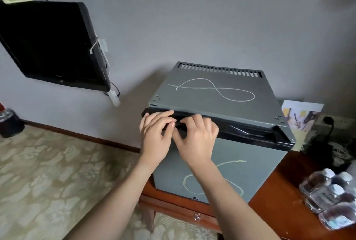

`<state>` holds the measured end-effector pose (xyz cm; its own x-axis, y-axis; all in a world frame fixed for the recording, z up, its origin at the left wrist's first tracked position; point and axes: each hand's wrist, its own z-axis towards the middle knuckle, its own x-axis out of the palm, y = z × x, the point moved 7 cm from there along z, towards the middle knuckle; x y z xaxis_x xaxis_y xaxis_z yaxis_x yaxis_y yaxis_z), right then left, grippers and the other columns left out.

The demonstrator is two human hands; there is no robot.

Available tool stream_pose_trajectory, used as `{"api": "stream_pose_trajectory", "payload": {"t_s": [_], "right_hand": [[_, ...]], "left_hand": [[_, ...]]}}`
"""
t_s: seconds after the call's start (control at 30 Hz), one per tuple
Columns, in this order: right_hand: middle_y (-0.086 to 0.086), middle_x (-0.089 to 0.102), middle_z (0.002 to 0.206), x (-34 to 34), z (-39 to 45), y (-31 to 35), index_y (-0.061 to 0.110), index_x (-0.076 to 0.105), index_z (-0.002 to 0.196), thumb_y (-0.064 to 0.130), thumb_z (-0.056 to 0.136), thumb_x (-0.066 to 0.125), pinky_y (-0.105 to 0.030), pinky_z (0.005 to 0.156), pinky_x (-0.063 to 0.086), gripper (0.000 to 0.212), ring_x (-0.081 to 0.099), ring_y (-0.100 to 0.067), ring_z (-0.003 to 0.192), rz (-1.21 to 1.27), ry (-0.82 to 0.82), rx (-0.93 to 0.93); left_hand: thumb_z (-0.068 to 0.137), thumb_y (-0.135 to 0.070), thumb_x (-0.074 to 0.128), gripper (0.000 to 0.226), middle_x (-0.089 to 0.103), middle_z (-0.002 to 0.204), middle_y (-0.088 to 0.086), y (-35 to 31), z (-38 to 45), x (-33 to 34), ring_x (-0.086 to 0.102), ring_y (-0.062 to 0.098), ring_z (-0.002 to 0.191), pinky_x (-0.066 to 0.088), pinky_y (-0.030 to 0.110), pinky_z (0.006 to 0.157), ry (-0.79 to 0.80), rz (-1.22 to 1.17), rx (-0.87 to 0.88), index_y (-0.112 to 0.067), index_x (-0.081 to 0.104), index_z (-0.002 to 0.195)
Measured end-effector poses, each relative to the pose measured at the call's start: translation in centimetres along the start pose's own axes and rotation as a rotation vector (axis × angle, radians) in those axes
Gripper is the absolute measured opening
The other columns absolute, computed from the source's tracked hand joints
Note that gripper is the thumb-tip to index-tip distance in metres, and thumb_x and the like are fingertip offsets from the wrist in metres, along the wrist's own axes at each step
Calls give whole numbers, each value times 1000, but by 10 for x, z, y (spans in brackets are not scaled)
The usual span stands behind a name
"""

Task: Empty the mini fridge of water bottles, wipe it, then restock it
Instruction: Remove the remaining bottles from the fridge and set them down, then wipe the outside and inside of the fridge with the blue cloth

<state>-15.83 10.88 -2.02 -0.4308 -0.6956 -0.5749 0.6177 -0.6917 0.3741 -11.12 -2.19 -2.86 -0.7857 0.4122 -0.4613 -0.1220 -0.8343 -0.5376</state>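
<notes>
A grey mini fridge (215, 93) stands on a brown wooden desk (277, 197). Its grey door (246, 166) has a black top edge (250, 133), and a narrow gap shows along the top. My left hand (156, 133) and my right hand (196, 135) sit side by side at the door's upper left corner, fingers curled over the black edge. Several clear water bottles (331, 193) with white caps lie and stand on the desk at the right. The fridge's inside is hidden.
A thin pale string (213, 89) loops over the fridge top and down the door. A black television (50, 45) hangs on the wall at left. A dark bin (9, 124) stands on the patterned carpet. Papers and a black appliance (331, 143) sit behind the bottles.
</notes>
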Motion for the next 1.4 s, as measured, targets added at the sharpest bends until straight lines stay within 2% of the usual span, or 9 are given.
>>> {"api": "stream_pose_trajectory", "payload": {"t_s": [0.07,0.17,0.4,0.53,0.6,0.7,0.83,1.0,1.4], "right_hand": [[3,66,84,4,4,21,17,73,89,43,78,76,-37,85,35,28,57,-25,83,44,50,-4],[1,69,85,22,14,84,14,73,91,41,80,73,-39,79,42,29,60,-28,83,215,153,-86],[2,69,96,78,24,278,13,71,96,34,85,72,-41,81,51,24,63,-24,90,610,379,-286],[18,59,87,99,9,382,24,68,98,34,82,76,-26,63,48,20,58,-4,66,851,566,-381],[17,61,87,101,-3,430,27,68,100,40,81,76,-27,67,49,25,58,-4,67,949,651,-449],[16,65,91,98,-28,496,31,66,107,50,79,70,-34,73,54,34,62,-9,77,1022,756,-596],[17,62,92,98,-57,562,34,64,107,59,74,61,-36,74,54,41,61,-10,80,1106,804,-725],[15,64,96,113,-78,633,34,63,108,55,81,68,-36,76,53,35,61,-10,84,1168,854,-741],[11,61,114,234,-81,888,29,57,123,55,83,66,-35,83,52,49,59,-11,98,1167,928,-782]], "left_hand": [[93,-10,58,19,72,112,-8,2,3,-23,62,15,111,41,40,105,-11,-37,71,-15,76,97],[90,-15,57,20,74,101,-7,25,15,-92,65,18,103,45,36,93,-91,113,110,-15,76,96],[86,-28,55,30,75,99,0,93,29,-280,67,25,95,48,39,89,-253,428,-91,-10,75,98],[86,-29,53,31,75,94,-1,111,5,-375,67,24,89,48,38,87,-405,549,-217,-10,76,90],[87,-27,56,24,74,93,-4,115,-14,-417,66,22,88,46,35,86,-463,638,-292,-12,75,89],[83,-21,68,13,71,93,-5,116,-46,-478,63,21,88,50,43,84,-569,751,-420,-13,72,94],[80,-34,70,29,68,96,-10,120,-79,-540,63,15,90,52,38,83,-652,846,-564,-17,69,103],[84,-43,67,35,70,106,-9,144,-102,-601,62,14,99,51,36,87,-685,933,-671,-20,68,111],[86,-39,70,36,68,103,-13,321,-68,-788,62,9,100,49,26,83,-705,931,-704,-22,67,118]]}}
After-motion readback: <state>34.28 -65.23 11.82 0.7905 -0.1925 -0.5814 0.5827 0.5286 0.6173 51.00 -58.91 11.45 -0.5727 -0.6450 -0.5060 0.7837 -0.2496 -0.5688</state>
